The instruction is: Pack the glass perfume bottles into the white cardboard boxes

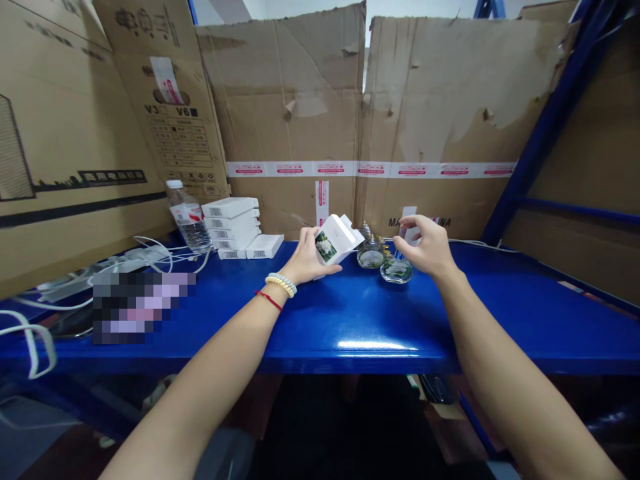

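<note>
My left hand (309, 257) is closed round a small white carton (339, 240). The carton is tilted, has a flower picture on one side, and its end flaps stand out on the right. My right hand (425, 245) is raised with thumb and fingers apart, and I see nothing between them. Just below and left of its thumb stands a rounded clear glass bottle (397, 271), like a perfume bottle; its top is partly hard to make out. Several similar glass bottles (371, 256) with metallic tops stand close together between my two hands.
Flat white boxes (231, 223) are stacked at the back left, beside a plastic water bottle (187, 217). White cables (170, 257) and a blurred-out item (143, 307) lie on the left. Cardboard panels (295, 120) wall in the blue table (350, 320).
</note>
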`<state>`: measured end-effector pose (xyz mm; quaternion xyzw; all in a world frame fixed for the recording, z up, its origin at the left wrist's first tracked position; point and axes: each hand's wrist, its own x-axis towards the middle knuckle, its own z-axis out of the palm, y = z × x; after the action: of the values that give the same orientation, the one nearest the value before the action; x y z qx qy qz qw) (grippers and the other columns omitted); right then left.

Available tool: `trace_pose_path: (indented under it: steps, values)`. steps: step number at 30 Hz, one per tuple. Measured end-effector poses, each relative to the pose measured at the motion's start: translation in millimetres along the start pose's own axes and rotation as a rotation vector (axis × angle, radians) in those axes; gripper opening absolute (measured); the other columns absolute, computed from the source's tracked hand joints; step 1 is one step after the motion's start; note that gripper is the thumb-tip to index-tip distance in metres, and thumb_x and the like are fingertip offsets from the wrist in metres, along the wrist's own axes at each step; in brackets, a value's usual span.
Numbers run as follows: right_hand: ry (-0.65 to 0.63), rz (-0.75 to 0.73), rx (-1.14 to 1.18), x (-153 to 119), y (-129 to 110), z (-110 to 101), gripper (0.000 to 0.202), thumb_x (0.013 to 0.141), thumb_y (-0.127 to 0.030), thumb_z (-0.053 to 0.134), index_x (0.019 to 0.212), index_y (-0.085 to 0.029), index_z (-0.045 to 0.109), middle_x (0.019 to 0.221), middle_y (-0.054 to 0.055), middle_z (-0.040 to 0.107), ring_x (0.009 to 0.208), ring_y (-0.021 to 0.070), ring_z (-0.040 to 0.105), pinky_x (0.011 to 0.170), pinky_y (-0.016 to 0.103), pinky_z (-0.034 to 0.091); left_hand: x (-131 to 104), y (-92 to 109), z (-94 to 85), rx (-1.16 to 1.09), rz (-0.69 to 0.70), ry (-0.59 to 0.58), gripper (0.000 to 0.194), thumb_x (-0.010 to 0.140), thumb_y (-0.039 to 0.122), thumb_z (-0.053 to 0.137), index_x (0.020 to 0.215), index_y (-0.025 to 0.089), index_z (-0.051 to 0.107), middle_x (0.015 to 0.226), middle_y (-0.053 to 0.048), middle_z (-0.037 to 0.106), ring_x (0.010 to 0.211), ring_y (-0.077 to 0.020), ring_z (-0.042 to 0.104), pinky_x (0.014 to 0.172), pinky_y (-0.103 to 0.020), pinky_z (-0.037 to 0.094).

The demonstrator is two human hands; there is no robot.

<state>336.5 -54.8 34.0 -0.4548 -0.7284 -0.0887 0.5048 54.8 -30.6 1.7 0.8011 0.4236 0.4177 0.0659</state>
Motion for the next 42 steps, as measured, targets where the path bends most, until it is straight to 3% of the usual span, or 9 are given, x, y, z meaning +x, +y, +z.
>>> trace_pose_path:
  steps: [5,8,15,18,22,28,33,36,42]
  values:
    - [-0.081,-0.315,0.229,-12,-34,20,0.041,0.075,-0.034,0.063,0.114,-0.021,0.057,0.115,0.013,0.060,0.105,0.0275,0.058,0.080,0.039,0.052,-4,7,12.6,-0.208,0.051,-0.134,0.115,0.054,0.050,0.084,0.137,0.018,0.011,0.148,-0.025,0.025,0.141,-0.0369,0.025,0.115,-0.055,0.022]
    - [-0.161,-0.397,0.300,-16,-43,28,0.048,0.077,-0.038,0.064,0.121,-0.023,0.053,0.128,0.014,0.052,0.116,0.0289,0.054,0.088,0.043,0.051,-7,15,11.3,-0.306,0.047,-0.209,0.109,0.059,0.046,0.082,0.139,0.017,0.014,0.149,-0.023,0.029,0.139,-0.0350,0.031,0.114,-0.052,0.026]
    - [-0.187,-0.325,0.362,-15,-44,30,0.021,0.076,-0.037,0.068,0.084,-0.020,0.057,0.121,0.014,0.060,0.111,0.0269,0.059,0.093,0.043,0.048,-4,24,5.1,-0.633,-0.089,-0.436,0.084,0.055,0.033,0.082,0.128,0.014,0.046,0.127,-0.013,0.060,0.117,-0.0310,0.055,0.099,-0.043,0.043]
    - [-0.295,-0.297,0.374,-15,-44,32,0.023,0.077,-0.037,0.068,0.089,-0.020,0.060,0.101,0.009,0.068,0.093,0.0223,0.065,0.086,0.040,0.052,-2,17,5.2,-0.718,-0.186,-0.468,0.079,0.049,0.028,0.080,0.123,0.015,0.054,0.122,-0.010,0.064,0.112,-0.0309,0.058,0.097,-0.042,0.044]
    - [-0.331,-0.316,0.415,-17,-45,38,0.022,0.086,-0.037,0.059,0.098,-0.021,0.068,0.107,0.009,0.071,0.105,0.0221,0.064,0.096,0.041,0.049,-2,10,1.9,-0.891,-0.344,-0.483,0.069,0.047,0.022,0.068,0.115,0.016,0.062,0.115,-0.009,0.069,0.103,-0.0309,0.063,0.092,-0.044,0.047]
    - [-0.368,-0.332,0.344,-20,-42,48,0.028,0.090,-0.032,0.055,0.113,-0.026,0.070,0.129,0.010,0.062,0.122,0.0234,0.057,0.104,0.046,0.045,2,20,-1.9,-1.037,-0.241,-0.320,0.055,0.067,0.041,0.052,0.113,0.014,0.060,0.118,-0.013,0.067,0.112,-0.0317,0.059,0.092,-0.045,0.047]
    - [-0.388,-0.402,0.326,-21,-40,53,0.039,0.088,-0.026,0.057,0.127,-0.025,0.062,0.137,0.012,0.055,0.129,0.0244,0.050,0.108,0.049,0.041,6,23,5.7,-0.499,-0.226,0.129,0.060,0.074,0.038,0.060,0.127,0.019,0.042,0.120,-0.010,0.060,0.104,-0.0226,0.060,0.089,-0.036,0.049]
    - [-0.413,-0.408,0.300,-22,-38,54,0.047,0.086,-0.024,0.059,0.133,-0.027,0.056,0.141,0.012,0.051,0.133,0.0261,0.045,0.110,0.053,0.038,5,18,4.7,-0.262,-0.091,0.304,0.047,0.078,0.029,0.057,0.122,0.021,0.044,0.118,-0.009,0.056,0.104,-0.0201,0.059,0.088,-0.035,0.050]
    - [-0.451,-0.421,0.253,-24,-36,57,0.053,0.085,-0.026,0.060,0.137,-0.028,0.052,0.146,0.011,0.045,0.137,0.0273,0.038,0.113,0.056,0.032,3,17,-12.5,0.040,0.199,0.232,0.016,0.086,0.029,0.052,0.089,0.018,0.063,0.115,-0.009,0.059,0.111,-0.0214,0.057,0.099,-0.038,0.046]
